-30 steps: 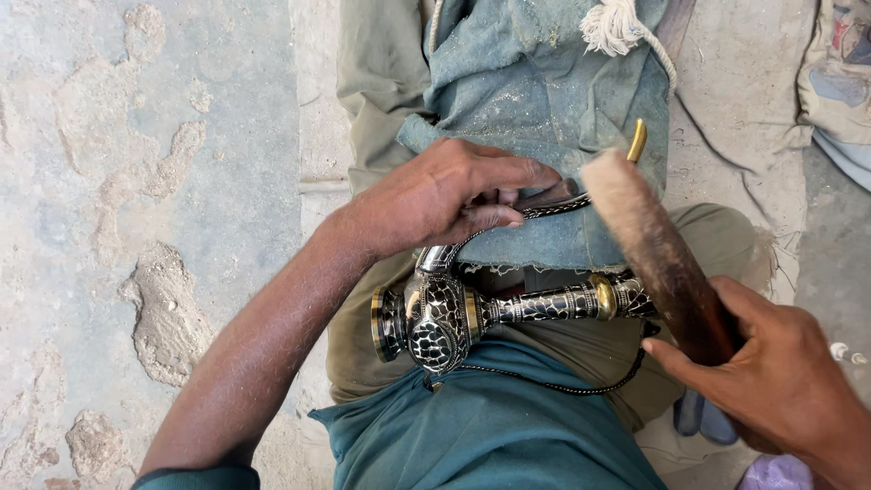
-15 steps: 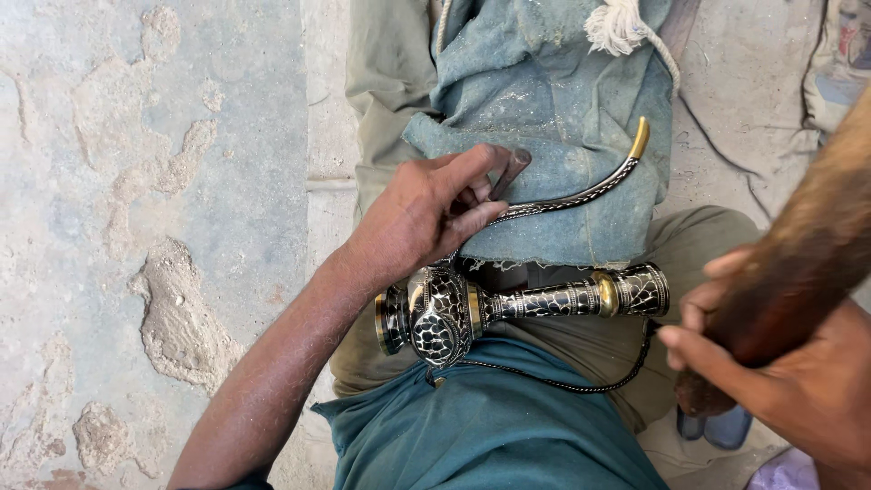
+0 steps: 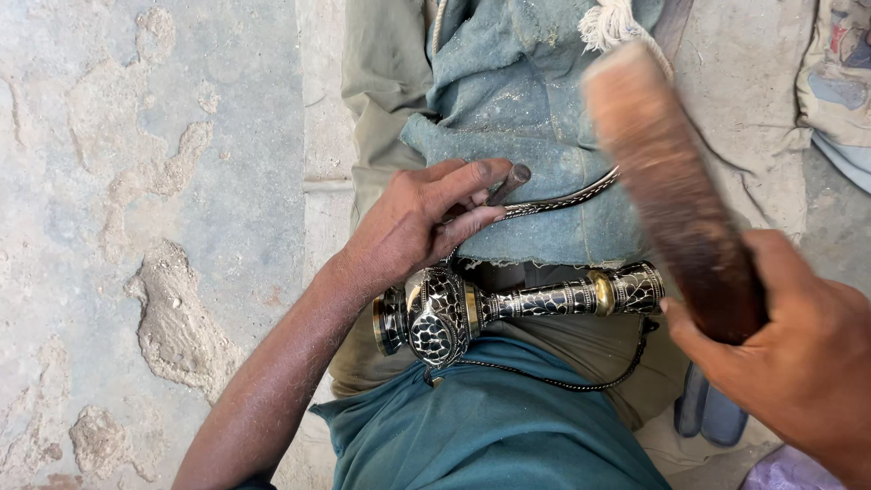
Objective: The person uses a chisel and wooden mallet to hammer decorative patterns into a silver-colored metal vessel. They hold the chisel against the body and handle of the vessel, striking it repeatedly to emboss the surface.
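Note:
My left hand (image 3: 419,222) pinches a short dark metal punch (image 3: 509,182) and holds it against a thin curved metal piece with a patterned edge (image 3: 562,200). That piece lies on a dusty blue-grey cloth (image 3: 526,118) over my lap. My right hand (image 3: 798,363) grips a thick brown wooden mallet (image 3: 676,195), raised and blurred above the cloth to the right. Below my left hand, an ornate black-and-brass engraved stem with a round bulb (image 3: 508,304) lies across my lap.
A cracked, patchy concrete floor (image 3: 145,236) fills the left side. My teal shirt (image 3: 490,436) is at the bottom. A frayed white rope end (image 3: 612,23) sits at the top, and crumpled cloth (image 3: 839,82) lies at the far right.
The mallet was low by the stem, swung off to the right, and now is raised over the cloth. My left hand has kept the punch on the curved piece.

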